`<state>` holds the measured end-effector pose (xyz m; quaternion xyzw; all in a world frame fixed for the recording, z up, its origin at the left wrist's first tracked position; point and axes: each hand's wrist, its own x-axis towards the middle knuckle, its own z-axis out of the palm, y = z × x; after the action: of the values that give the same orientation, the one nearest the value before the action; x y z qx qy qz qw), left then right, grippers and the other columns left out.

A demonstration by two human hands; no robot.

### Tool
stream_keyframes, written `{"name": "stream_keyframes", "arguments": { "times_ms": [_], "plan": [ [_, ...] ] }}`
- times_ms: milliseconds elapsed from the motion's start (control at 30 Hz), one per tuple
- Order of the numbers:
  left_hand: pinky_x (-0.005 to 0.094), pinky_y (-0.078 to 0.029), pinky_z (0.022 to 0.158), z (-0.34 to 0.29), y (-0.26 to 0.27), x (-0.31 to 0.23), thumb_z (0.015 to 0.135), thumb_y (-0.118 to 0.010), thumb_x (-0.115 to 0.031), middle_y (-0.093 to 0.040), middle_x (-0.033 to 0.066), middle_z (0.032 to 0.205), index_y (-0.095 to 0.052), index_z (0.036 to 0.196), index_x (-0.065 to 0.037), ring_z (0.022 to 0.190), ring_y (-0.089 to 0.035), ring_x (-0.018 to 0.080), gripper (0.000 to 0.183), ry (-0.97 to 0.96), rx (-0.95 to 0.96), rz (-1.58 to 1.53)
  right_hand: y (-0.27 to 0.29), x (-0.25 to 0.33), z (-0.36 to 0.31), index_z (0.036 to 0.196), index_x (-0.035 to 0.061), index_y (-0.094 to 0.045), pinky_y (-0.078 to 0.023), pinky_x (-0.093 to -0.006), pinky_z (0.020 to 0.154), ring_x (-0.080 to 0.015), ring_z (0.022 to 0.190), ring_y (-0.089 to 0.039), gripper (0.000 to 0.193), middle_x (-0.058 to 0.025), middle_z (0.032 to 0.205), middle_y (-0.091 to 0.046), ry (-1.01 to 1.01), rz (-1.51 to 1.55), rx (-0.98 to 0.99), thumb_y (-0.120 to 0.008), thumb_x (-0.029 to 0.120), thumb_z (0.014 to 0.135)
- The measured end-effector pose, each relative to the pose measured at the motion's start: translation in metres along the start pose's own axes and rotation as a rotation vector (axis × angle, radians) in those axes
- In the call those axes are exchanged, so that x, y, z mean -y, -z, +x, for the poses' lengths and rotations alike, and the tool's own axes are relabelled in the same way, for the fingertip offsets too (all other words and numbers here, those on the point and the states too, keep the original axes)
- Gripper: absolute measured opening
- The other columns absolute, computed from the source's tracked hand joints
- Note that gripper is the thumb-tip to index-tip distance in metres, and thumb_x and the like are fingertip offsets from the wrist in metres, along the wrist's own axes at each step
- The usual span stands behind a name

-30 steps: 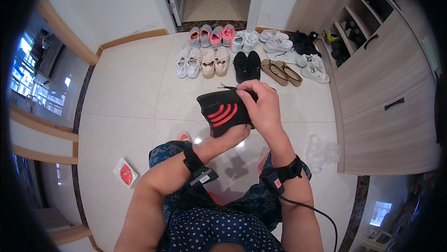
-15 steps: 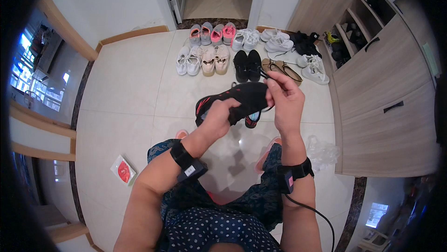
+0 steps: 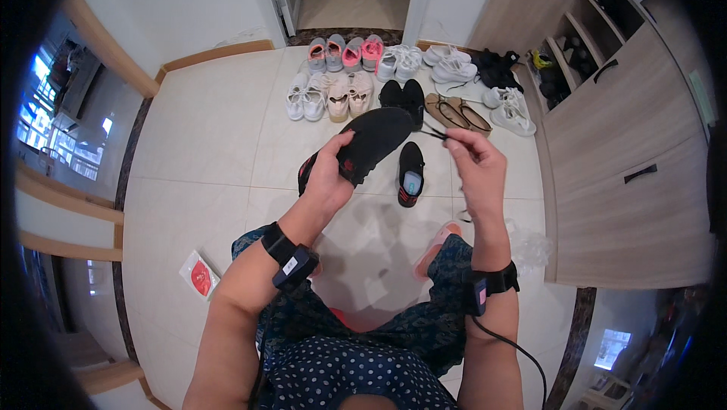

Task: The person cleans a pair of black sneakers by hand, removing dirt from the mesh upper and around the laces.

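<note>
My left hand (image 3: 330, 183) is closed round the side of a black shoe (image 3: 380, 137) with red marks, lifted off the floor and tilted with its toe away from me. My right hand (image 3: 480, 166), to the right of the shoe, pinches a black shoelace (image 3: 432, 130) stretched out from the shoe's front. Below, between the two hands, a matching black sneaker (image 3: 410, 169) with a light blue insole and red at its heel sits on the tiles. The raised shoe's opening is mostly hidden.
Ahead stand rows of shoes: grey and pink sneakers (image 3: 344, 54), white ones (image 3: 307, 98), black shoes (image 3: 413, 96) and brown flats (image 3: 457, 112). A wooden shoe cabinet (image 3: 628, 160) lines the right. Clear plastic (image 3: 528, 249) lies beside it, a red-and-white packet (image 3: 200, 275) at left.
The shoe has swung leftward and its toe has turned up and away. My right hand has drawn the lace out, away from the shoe. The sneaker on the floor has come into fuller view.
</note>
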<state>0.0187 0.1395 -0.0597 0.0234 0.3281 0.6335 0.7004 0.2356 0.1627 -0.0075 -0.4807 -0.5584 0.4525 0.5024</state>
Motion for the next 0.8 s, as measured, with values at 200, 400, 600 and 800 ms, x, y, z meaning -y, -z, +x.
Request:
{"name": "stream_keyframes", "arguments": {
  "times_ms": [200, 400, 600, 800],
  "plan": [
    [0.0289, -0.049, 0.082, -0.016, -0.016, 0.011, 0.086, -0.057, -0.007, -0.064, 0.0102, 0.106, -0.059, 0.111, 0.001, 0.091, -0.063, 0.0186, 0.027, 0.004, 0.089, 0.055, -0.017, -0.007, -0.005, 0.103, -0.0015, -0.064, -0.044, -0.0181, 0.061, -0.0047, 0.068, -0.056, 0.019, -0.0051, 0.088, -0.067, -0.124, 0.143, 0.173, -0.061, 0.006, 0.086],
    [0.0251, -0.047, 0.069, -0.035, -0.029, 0.017, 0.079, -0.067, -0.003, -0.067, 0.0040, 0.090, -0.067, 0.095, 0.001, 0.079, -0.062, 0.0118, 0.016, -0.107, 0.092, 0.248, -0.035, -0.010, -0.011, 0.103, -0.0008, -0.064, -0.046, -0.0183, 0.059, -0.0049, 0.066, -0.057, 0.018, -0.0035, 0.084, -0.066, -0.122, 0.125, 0.164, -0.060, 0.007, 0.087],
    [0.0273, -0.051, 0.077, -0.034, -0.026, 0.024, 0.086, -0.062, -0.007, -0.065, 0.0056, 0.100, -0.061, 0.108, -0.001, 0.086, -0.063, 0.0136, 0.023, -0.130, 0.050, 0.281, -0.047, -0.009, -0.018, 0.102, -0.0018, -0.064, -0.049, -0.0217, 0.063, -0.0083, 0.070, -0.061, 0.018, -0.0049, 0.083, -0.066, -0.039, 0.074, 0.174, -0.062, 0.005, 0.085],
    [0.0278, -0.051, 0.075, -0.039, -0.030, 0.019, 0.088, -0.058, -0.006, -0.065, 0.0065, 0.098, -0.062, 0.105, 0.002, 0.086, -0.063, 0.0144, 0.020, -0.181, 0.057, 0.292, -0.044, -0.004, -0.017, 0.098, 0.0016, -0.065, -0.048, -0.0260, 0.064, -0.0140, 0.071, -0.063, 0.015, -0.0096, 0.082, -0.065, 0.345, -0.387, 0.114, -0.061, 0.004, 0.083]
  ]
}}
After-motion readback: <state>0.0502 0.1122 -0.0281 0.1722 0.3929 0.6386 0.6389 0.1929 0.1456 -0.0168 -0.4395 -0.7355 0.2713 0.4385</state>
